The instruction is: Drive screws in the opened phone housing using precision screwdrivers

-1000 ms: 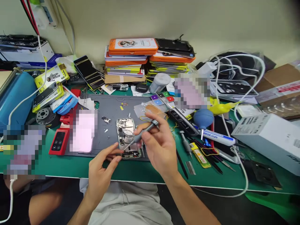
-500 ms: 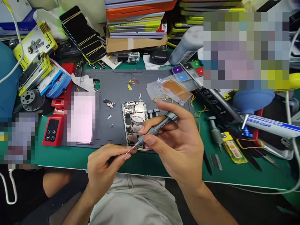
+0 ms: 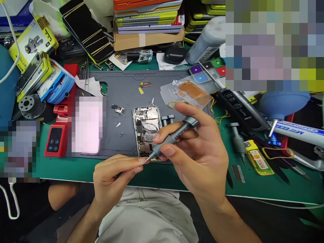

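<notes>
My right hand (image 3: 204, 158) holds a grey precision screwdriver (image 3: 170, 140), tilted with its thin tip down to the left. That tip meets the pinched thumb and forefinger of my left hand (image 3: 110, 175). Whatever sits between those fingertips is too small to make out. Just beyond both hands lies an opened phone (image 3: 146, 116) with its inner parts bare, its lower end partly covered by my right hand and the screwdriver. Two dark knobbed tool ends (image 3: 168, 119) show right beside the phone. A small metal phone part (image 3: 117, 108) rests to its left.
The phone lies on a dark work mat (image 3: 121, 89). A red device with buttons (image 3: 56, 140) stands left. At right are another screwdriver (image 3: 238, 141), a black pen-like tool (image 3: 240, 108) and a blue air blower (image 3: 283, 103). Stacked boxes (image 3: 149, 40) line the back.
The view has shifted slightly. My right hand and the screwdriver sit a little further right, and the tip stays at my left fingertips. Both hands keep their grip.
</notes>
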`<action>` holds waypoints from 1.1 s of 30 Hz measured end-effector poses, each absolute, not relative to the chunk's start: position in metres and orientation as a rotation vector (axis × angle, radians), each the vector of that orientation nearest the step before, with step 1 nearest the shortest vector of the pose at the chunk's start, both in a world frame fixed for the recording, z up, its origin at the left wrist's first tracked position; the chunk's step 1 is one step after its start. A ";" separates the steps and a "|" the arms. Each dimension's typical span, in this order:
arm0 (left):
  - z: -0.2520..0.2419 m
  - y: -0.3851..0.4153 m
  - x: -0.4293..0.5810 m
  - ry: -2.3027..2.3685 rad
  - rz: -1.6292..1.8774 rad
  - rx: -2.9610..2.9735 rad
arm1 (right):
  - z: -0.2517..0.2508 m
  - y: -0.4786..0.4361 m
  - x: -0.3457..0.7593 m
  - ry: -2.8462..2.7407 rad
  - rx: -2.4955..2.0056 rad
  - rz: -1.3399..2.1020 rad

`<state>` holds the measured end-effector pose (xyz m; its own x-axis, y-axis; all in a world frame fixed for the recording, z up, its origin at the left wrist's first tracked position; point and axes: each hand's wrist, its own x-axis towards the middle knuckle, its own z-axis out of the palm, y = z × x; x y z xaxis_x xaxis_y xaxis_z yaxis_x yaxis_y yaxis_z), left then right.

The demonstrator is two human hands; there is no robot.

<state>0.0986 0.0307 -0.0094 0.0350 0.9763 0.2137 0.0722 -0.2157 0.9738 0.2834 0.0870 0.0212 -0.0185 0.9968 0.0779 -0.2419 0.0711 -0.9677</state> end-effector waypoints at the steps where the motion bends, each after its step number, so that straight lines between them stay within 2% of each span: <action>1: -0.009 0.031 0.099 1.135 1.310 1.438 | 0.021 0.087 0.284 -1.081 -0.962 1.285; 20: -0.007 0.030 0.097 1.226 1.278 1.466 | 0.019 0.088 0.282 -1.049 -1.011 1.331; 28: -0.010 0.031 0.095 1.231 1.289 1.419 | 0.013 0.105 0.313 -1.017 -1.223 0.942; 33: -0.010 0.034 0.094 1.237 1.260 1.466 | 0.008 0.112 0.340 -1.482 -1.594 0.733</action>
